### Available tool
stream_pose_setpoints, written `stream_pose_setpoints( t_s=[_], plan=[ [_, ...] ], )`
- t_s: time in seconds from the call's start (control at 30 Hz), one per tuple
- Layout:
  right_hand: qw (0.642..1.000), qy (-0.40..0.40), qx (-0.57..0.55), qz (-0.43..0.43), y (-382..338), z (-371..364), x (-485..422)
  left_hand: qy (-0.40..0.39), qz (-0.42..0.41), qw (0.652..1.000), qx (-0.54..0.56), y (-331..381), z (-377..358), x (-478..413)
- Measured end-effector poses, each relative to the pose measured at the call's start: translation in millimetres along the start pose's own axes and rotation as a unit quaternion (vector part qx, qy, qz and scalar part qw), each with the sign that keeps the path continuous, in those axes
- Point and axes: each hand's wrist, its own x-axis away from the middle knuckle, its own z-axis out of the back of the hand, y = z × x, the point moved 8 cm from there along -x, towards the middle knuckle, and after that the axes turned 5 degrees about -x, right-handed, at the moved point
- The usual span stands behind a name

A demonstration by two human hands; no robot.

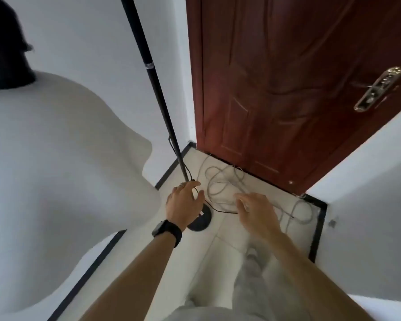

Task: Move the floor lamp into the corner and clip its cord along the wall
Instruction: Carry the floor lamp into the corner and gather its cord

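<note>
The floor lamp's thin black pole leans up along the left wall beside the door. Its round black base rests on the pale floor tiles near the corner. A thin black cord leaves the pole's foot and trails right across the floor. My left hand, with a black watch on the wrist, is loosely cupped at the pole's foot, and the cord passes between its thumb and forefinger. My right hand hovers palm down, fingers spread, over a tangle of grey cable.
A red-brown door with a metal handle stands shut ahead. A black skirting strip runs along both white walls. A small grey square fitting sits low on the right wall. A large pale shape fills the left.
</note>
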Motion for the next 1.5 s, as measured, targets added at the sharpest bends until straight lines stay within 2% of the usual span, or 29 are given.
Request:
stream_pose_setpoints(
  t_s=[0.13, 0.23, 0.4, 0.67, 0.83, 0.93, 1.1, 1.2, 1.33, 1.43, 1.5],
  plan=[
    [0.993, -0.105, -0.014, 0.053, 12.5, -14.7, -76.6, 0.037, 0.146, 0.986, 0.066, -12.3, -18.8, -35.5],
    [0.980, -0.182, -0.010, 0.080, 25.0, -32.9, -127.4, 0.071, 0.266, 0.948, 0.158, -18.4, -29.9, -51.2],
    [0.948, -0.297, -0.001, 0.118, 23.2, -51.9, -180.5, 0.161, 0.344, 0.896, 0.230, -19.1, -30.7, -69.5],
    [0.902, -0.404, -0.037, 0.147, -4.9, -123.4, -226.2, 0.271, 0.347, 0.852, 0.284, -27.1, -16.2, -108.0],
    [0.884, -0.446, -0.054, 0.129, -11.8, -182.0, -237.7, 0.298, 0.362, 0.822, 0.323, -50.0, -26.7, -116.6],
    [0.870, -0.471, -0.042, 0.138, -14.6, -212.1, -237.8, 0.293, 0.368, 0.825, 0.315, -65.2, -23.9, -120.3],
    [0.887, -0.427, -0.026, 0.175, -30.4, -234.7, -242.6, 0.277, 0.372, 0.835, 0.295, -86.9, -13.6, -123.0],
    [0.889, -0.438, -0.014, 0.135, -21.7, -239.0, -238.7, 0.274, 0.377, 0.831, 0.303, -96.2, -13.4, -123.3],
    [0.882, -0.462, 0.018, 0.094, 23.7, -225.1, -236.2, 0.260, 0.394, 0.820, 0.324, -104.3, -16.0, -127.2],
    [0.891, -0.452, -0.010, 0.040, 59.2, -201.9, -243.1, 0.257, 0.408, 0.809, 0.337, -108.9, -18.0, -130.1],
    [0.896, -0.443, -0.018, 0.037, 73.0, -186.8, -249.9, 0.259, 0.420, 0.795, 0.354, -110.4, -23.2, -133.9]
  ],
)
